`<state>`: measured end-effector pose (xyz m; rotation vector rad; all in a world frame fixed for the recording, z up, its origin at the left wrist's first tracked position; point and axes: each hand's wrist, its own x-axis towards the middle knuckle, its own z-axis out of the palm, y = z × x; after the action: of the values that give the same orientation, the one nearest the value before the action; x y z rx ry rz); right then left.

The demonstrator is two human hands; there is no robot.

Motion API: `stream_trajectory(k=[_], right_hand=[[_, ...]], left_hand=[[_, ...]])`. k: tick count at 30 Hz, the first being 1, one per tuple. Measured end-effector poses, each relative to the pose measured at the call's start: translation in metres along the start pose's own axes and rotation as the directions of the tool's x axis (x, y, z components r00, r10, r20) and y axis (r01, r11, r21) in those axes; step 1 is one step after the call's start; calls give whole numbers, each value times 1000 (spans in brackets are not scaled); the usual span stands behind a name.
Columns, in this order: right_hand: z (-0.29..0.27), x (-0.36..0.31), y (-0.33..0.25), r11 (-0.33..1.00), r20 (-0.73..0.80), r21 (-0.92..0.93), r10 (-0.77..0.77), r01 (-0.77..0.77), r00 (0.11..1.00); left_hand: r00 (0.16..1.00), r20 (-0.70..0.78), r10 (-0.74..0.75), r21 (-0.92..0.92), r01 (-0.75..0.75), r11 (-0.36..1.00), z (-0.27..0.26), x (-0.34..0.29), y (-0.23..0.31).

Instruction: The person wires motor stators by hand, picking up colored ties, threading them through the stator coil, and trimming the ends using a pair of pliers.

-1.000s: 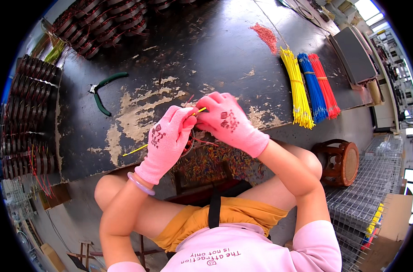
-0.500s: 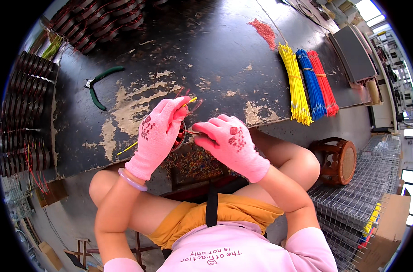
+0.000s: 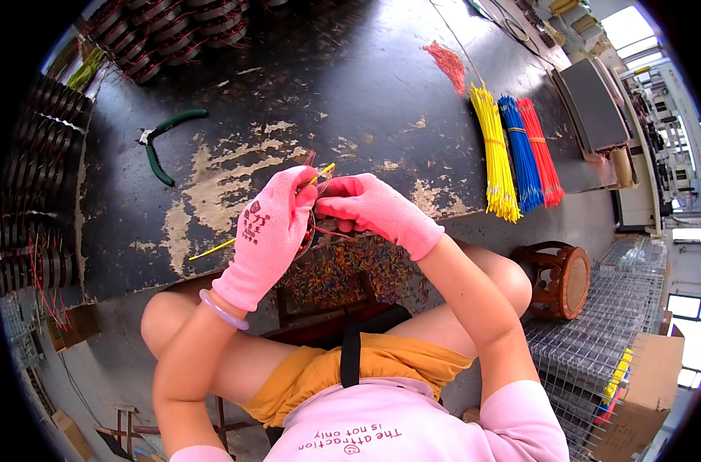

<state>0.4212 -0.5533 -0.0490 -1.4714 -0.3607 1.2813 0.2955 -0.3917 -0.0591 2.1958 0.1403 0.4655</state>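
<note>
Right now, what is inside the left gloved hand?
Yellow wire shows on both sides of the left hand, with the edge of a round part beside it. All between, and most of that part, is covered: one wire or two, I cannot tell.

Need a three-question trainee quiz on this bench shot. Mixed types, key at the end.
1. True or false: the right hand is gripping the green-handled pliers.
2. Multiple choice: the thin strand sticking out left of the left hand is: A) blue, B) yellow, C) red.
3. Short answer: of the yellow bundle, the blue bundle and the red bundle, which lies in the middle?

Key: 1. False, they lie on the table. 2. B. 3. The blue bundle.
</note>
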Motion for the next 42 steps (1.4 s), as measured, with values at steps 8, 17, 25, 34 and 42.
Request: stream_trajectory(k=[8,17,25,34,42], right_hand=[[23,2,21,966,-189,58,-238,253,953],[36,-28,36,778,-375,-391,-623,492,686],[25,-33,9,901,-325,-221,-429,374,843],[16,-30,-15,885,-222,-377,-371,272,902],[-4,-12,-4,992,-164,20,-118,123,979]], left_hand=[[999,-37,12,18,-11,1000,0,-1,-2],[987,146,73,-3,-73,997,-10,-1,1],[975,199,98,5,-101,995,-15,2,7],[987,153,56,53,-65,996,-10,0,12],[987,97,132,169,-147,975,-2,0,10]])
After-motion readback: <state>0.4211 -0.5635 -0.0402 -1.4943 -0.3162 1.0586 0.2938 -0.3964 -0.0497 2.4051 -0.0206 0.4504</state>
